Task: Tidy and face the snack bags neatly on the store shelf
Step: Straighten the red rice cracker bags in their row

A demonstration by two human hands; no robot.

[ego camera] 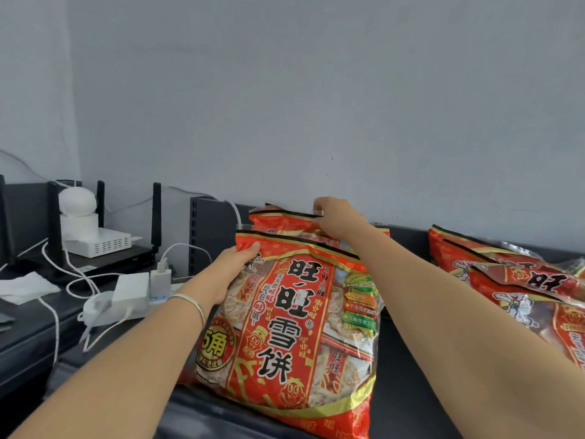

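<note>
The left hand (232, 274) grips the front bag (294, 327) at its upper left corner, thumb over the seal, arm stretched forward. The right hand (337, 221), reaching farther, seems to pinch the rear bag (281, 221) by its top seal. Both bags sit on the shelf (408, 391) against the wall (316, 90).

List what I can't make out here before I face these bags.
Head view:
Face of the rear bag: hidden by the front bag; only its top strip shows.
Bottom corner of the front bag: cut by the lower edge.
Count of the bags at right: cut by the right edge.
Fingers of the left hand: behind the front bag.
Fingertips of the right hand: hidden by its own back.
</note>
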